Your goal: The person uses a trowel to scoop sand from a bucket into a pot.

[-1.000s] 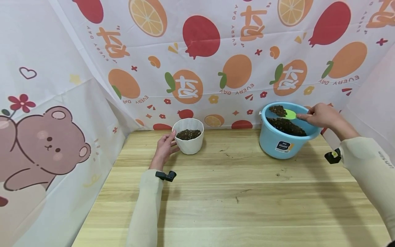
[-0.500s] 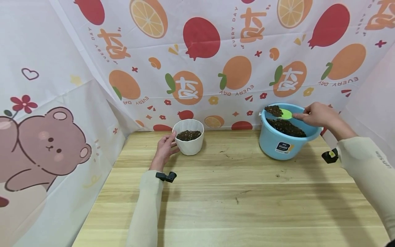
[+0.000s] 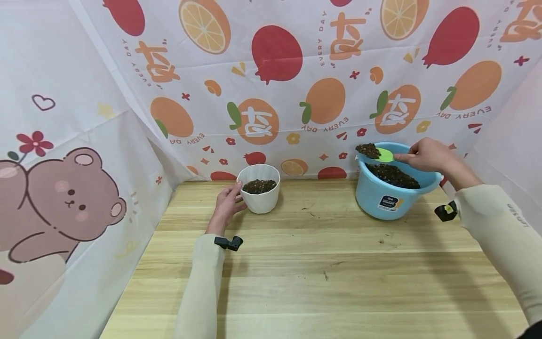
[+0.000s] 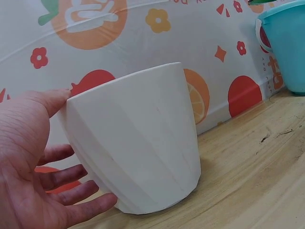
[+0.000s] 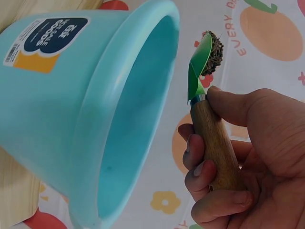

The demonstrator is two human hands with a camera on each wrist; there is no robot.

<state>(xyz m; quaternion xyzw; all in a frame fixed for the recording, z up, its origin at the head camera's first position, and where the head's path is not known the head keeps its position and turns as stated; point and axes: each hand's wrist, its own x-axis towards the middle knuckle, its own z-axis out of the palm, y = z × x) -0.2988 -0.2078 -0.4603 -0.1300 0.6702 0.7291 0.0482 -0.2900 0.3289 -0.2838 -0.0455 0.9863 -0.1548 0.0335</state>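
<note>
A white ribbed pot (image 3: 259,193) (image 4: 136,148) filled with dark soil stands at the back of the wooden table (image 3: 322,263). My left hand (image 3: 226,203) (image 4: 33,176) rests against its left side, fingers spread and thumb near the rim. My right hand (image 3: 425,155) (image 5: 228,157) grips the wooden handle of a green trowel (image 3: 383,154) (image 5: 202,64). The trowel carries a heap of soil (image 3: 367,150) over the left rim of a blue bucket (image 3: 391,181) (image 5: 71,109), which holds more soil.
A fruit-print cloth (image 3: 296,84) hangs close behind the pot and bucket, with a bear-print cloth (image 3: 63,197) on the left. Soil crumbs (image 3: 383,241) lie on the table in front of the bucket.
My right hand has lifted the loaded trowel slightly and carried it leftwards, from above the bucket's middle to its left rim. The left hand and the pot have stayed put.
</note>
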